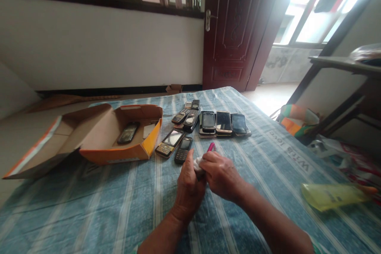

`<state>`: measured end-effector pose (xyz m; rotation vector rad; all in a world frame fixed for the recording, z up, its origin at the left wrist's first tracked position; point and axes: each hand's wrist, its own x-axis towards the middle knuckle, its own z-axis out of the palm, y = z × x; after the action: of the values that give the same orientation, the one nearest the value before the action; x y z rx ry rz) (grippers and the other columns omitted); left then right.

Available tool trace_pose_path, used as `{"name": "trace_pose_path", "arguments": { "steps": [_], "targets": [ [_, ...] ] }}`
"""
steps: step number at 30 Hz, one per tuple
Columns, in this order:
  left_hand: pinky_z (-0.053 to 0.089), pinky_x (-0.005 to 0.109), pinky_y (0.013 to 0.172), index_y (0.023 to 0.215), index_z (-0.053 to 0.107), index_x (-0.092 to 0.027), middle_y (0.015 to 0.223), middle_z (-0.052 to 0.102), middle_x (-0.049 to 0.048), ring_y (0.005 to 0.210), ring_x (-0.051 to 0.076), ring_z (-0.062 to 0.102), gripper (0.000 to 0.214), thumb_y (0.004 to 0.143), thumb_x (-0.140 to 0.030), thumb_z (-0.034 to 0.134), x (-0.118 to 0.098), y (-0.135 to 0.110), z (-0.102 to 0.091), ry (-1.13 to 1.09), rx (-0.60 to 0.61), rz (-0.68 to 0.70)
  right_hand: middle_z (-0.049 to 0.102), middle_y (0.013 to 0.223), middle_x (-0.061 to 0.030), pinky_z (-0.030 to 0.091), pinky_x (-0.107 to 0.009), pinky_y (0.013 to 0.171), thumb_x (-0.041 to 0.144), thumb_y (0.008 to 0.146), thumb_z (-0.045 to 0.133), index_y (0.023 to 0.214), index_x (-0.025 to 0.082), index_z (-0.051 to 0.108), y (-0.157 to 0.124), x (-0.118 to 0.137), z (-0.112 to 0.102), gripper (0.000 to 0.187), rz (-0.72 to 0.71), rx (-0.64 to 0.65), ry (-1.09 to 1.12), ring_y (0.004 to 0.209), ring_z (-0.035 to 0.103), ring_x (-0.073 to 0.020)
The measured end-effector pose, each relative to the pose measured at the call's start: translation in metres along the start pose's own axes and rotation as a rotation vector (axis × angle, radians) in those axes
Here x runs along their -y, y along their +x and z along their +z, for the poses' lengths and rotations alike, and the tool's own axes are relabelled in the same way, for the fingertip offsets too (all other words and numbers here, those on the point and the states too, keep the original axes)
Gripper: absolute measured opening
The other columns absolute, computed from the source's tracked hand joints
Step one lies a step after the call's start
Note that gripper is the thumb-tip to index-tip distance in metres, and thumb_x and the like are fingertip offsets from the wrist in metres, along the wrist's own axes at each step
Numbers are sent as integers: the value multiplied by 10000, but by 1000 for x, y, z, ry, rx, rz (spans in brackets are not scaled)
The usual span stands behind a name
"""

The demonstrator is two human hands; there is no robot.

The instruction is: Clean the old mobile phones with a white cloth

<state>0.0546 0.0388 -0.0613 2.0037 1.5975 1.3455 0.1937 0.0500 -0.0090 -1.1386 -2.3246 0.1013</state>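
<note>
My left hand and my right hand meet over the blue striped cloth. Together they close round a pink phone, of which only the tip shows, and a white wipe pressed between them. Just beyond the hands lie a small black keypad phone and a gold keypad phone. Further back a row of several phones lies side by side.
An open orange cardboard box at the left holds a dark phone. A yellow-green plastic bottle lies at the right. A dark wooden door stands behind, with a metal rack at the right.
</note>
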Motion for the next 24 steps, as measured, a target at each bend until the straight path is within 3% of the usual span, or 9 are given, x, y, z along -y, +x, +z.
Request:
{"name": "trace_pose_path", "arguments": {
  "steps": [6,11,17,20,24],
  "targets": [
    [565,367,749,1410,331,-103,1016,683,121,850,236,690,637,825,-251,534,-1,1,-2,-35,47,-26,577,815,-38,389,-262,668,53,843,501,747,180,609,0,-2,0,192,13,-5,-60,790,507,-166],
    [562,345,761,1427,286,-169,915,673,29,810,191,680,681,802,-208,556,-2,1,0,-42,62,1,583,828,-39,387,-259,676,17,842,471,744,189,621,8,-27,-1,248,137,-70,-151,784,504,-166],
    [559,340,765,1421,284,-178,916,670,28,808,183,672,682,798,-159,561,-5,2,-1,-44,74,39,601,876,-57,408,-256,747,5,829,464,782,188,643,11,-55,5,260,267,-190,-129,844,533,-173],
    [556,353,790,1420,285,-176,911,663,27,801,179,670,668,812,-178,562,-5,3,-2,-45,76,40,598,852,-53,411,-256,736,18,842,453,772,190,640,8,-48,7,263,230,-211,-100,815,533,-169],
    [559,352,783,1416,318,-146,924,673,49,809,196,681,644,820,-220,552,-2,3,-4,-38,62,-2,585,824,-56,407,-268,697,51,879,434,744,182,615,0,-18,10,261,76,-170,-73,805,515,-178]
  ]
}}
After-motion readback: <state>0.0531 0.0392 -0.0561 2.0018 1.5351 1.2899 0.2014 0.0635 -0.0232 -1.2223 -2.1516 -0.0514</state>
